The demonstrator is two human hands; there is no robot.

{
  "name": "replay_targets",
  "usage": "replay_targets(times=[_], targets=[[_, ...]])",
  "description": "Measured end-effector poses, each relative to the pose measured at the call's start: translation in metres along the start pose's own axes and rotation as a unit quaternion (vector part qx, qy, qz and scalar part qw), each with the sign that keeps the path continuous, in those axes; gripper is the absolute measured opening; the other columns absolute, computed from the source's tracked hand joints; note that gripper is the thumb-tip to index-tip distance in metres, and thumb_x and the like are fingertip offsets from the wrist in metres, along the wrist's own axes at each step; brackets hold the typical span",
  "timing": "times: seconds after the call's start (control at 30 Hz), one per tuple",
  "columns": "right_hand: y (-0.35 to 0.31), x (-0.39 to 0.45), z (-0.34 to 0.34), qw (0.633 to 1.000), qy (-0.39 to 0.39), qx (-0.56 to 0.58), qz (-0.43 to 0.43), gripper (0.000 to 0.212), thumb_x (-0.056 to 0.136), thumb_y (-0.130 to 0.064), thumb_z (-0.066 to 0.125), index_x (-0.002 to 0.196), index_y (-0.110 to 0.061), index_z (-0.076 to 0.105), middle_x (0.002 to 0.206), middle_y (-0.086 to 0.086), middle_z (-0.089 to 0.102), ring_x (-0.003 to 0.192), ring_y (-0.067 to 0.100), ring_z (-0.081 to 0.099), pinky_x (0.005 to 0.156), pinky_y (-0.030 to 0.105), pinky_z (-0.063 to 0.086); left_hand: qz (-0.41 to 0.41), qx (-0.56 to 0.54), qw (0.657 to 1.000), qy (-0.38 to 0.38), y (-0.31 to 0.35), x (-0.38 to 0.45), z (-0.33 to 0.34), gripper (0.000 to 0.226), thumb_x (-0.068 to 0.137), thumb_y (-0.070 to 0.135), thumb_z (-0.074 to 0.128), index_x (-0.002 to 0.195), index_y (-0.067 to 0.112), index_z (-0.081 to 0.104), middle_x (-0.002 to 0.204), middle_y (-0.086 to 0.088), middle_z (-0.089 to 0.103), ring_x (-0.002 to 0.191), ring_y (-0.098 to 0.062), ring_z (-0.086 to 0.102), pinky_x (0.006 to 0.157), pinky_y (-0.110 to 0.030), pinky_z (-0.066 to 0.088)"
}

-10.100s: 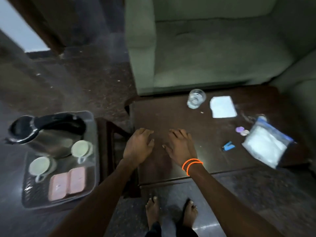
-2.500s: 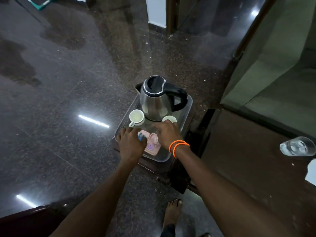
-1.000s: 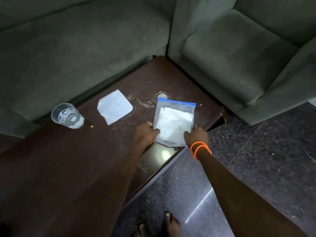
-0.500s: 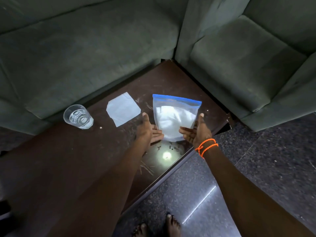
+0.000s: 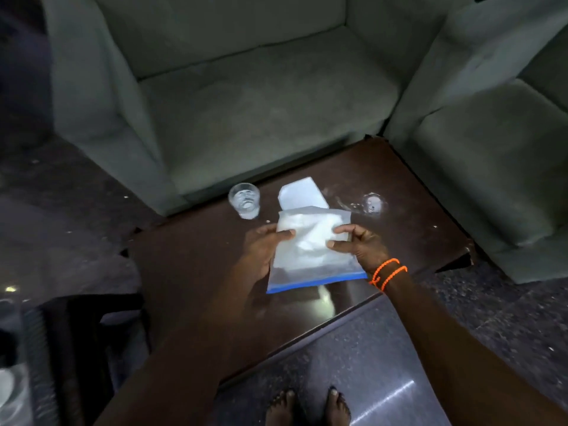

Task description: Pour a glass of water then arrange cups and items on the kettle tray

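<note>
Both hands hold a clear zip bag (image 5: 310,250) with white contents above the dark wooden table (image 5: 190,272). Its blue zip strip now points toward me. My left hand (image 5: 264,250) grips the bag's left edge, and my right hand (image 5: 359,245), with orange bands at the wrist, grips the right edge. A glass of water (image 5: 244,200) stands on the table just beyond the bag, to its left. A corner of the kettle tray (image 5: 12,392) shows blurred at the bottom left edge; the kettle and cups are out of view.
A white folded paper (image 5: 301,193) lies behind the bag, and a small clear round item (image 5: 373,203) lies to its right. Grey-green sofas (image 5: 246,96) close in the table's far and right sides. A dark stand (image 5: 92,327) sits left. My bare feet are on the polished floor.
The bag has been lifted off the table and flipped, so its blue strip went from the far side to the near side. My view swung left, bringing the tray corner in.
</note>
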State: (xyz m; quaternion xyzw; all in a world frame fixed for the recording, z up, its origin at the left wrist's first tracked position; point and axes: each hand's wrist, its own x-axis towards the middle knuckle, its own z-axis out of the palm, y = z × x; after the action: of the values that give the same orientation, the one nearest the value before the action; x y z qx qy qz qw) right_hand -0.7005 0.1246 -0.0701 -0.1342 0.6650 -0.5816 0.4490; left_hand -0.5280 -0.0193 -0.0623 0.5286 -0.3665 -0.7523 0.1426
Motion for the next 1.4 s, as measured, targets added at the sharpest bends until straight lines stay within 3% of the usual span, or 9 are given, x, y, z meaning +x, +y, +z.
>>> replay_targets(times=[0.23,0.43,0.67,0.8,0.9,0.97,1.1,1.3,1.4], targets=[[0.008,-0.022,0.129,0.996,-0.083,-0.016,0.015,0.031,0.066,0.009,0.084,0.092,-0.005,0.076,0.102,0.012,0.074,0.090,0.021,0.070,0.082,0.036,0.060,0.065,0.001,0.991,0.118,0.016,-0.054,-0.137,0.044,0.075,0.000,0.090,0.116,0.002,0.075,0.108,-0.019,0.079,0.104,-0.042,0.075,0.093,-0.055,0.062],[0.033,-0.053,0.249,0.983,-0.158,-0.089,0.001,0.022,0.069,0.003,0.086,0.077,-0.016,0.079,0.087,0.003,0.075,0.085,0.016,0.067,0.082,0.032,0.053,0.079,-0.031,0.971,0.222,-0.003,-0.111,-0.263,0.044,0.072,0.011,0.095,0.112,0.008,0.078,0.101,-0.013,0.082,0.094,-0.035,0.079,0.088,-0.053,0.064],[0.069,-0.117,0.369,0.963,-0.235,-0.133,-0.007,0.043,0.060,0.013,0.088,0.099,0.004,0.072,0.083,-0.001,0.069,0.070,0.001,0.065,0.064,0.018,0.054,0.084,-0.083,0.933,0.339,-0.042,-0.191,-0.387,0.043,0.064,0.017,0.099,0.101,0.010,0.079,0.087,-0.006,0.083,0.080,-0.027,0.081,0.063,-0.031,0.063],[0.090,-0.158,0.428,0.944,-0.276,-0.180,-0.007,0.050,0.060,0.012,0.088,0.102,-0.005,0.067,0.081,0.005,0.067,0.071,0.014,0.065,0.066,0.031,0.058,0.064,-0.098,0.910,0.397,-0.070,-0.233,-0.447,0.038,0.068,0.025,0.098,0.098,0.009,0.081,0.089,-0.008,0.082,0.076,-0.021,0.076,0.075,-0.036,0.063],[0.106,-0.187,0.468,0.922,-0.307,-0.234,-0.032,0.052,0.061,0.004,0.091,0.101,-0.014,0.064,0.085,0.016,0.067,0.076,0.023,0.063,0.073,0.045,0.058,0.053,-0.079,0.890,0.447,-0.093,-0.261,-0.489,0.031,0.079,0.032,0.090,0.095,0.007,0.081,0.055,0.004,0.066,0.047,-0.008,0.053,0.049,-0.019,0.044],[0.116,-0.203,0.491,0.906,-0.320,-0.270,-0.065,0.053,0.060,-0.001,0.092,0.103,-0.013,0.063,0.086,0.020,0.065,0.074,0.022,0.059,0.074,0.045,0.056,0.042,-0.065,0.882,0.466,-0.107,-0.277,-0.512,0.024,0.082,0.032,0.087,0.090,0.011,0.081,0.048,0.008,0.060,0.040,-0.006,0.046,0.041,-0.017,0.038],[0.136,-0.225,0.521,0.875,-0.336,-0.327,-0.123,0.054,0.057,-0.012,0.094,0.100,-0.017,0.062,0.075,-0.008,0.054,0.065,0.011,0.050,0.064,0.027,0.048,0.027,-0.038,0.861,0.507,-0.124,-0.297,-0.541,0.015,0.078,0.030,0.090,0.085,0.019,0.083,0.069,0.006,0.077,0.060,-0.009,0.068,0.066,-0.026,0.056],[0.150,-0.234,0.538,0.829,-0.340,-0.417,-0.154,0.051,0.061,-0.024,0.092,0.101,-0.023,0.061,0.090,0.001,0.064,0.081,0.020,0.060,0.069,0.028,0.047,0.003,0.101,0.831,0.547,-0.132,-0.296,-0.554,0.020,0.080,0.031,0.086,0.095,0.018,0.084,0.077,0.001,0.079,0.065,-0.008,0.069,0.064,-0.018,0.051],[0.152,-0.234,0.542,0.813,-0.337,-0.439,-0.182,0.051,0.061,-0.029,0.091,0.103,-0.026,0.062,0.100,-0.001,0.057,0.085,0.017,0.058,0.071,0.026,0.044,0.003,0.166,0.812,0.559,-0.133,-0.289,-0.555,0.028,0.080,0.031,0.085,0.104,0.016,0.083,0.094,-0.005,0.082,0.082,-0.018,0.075,0.078,-0.025,0.056]])
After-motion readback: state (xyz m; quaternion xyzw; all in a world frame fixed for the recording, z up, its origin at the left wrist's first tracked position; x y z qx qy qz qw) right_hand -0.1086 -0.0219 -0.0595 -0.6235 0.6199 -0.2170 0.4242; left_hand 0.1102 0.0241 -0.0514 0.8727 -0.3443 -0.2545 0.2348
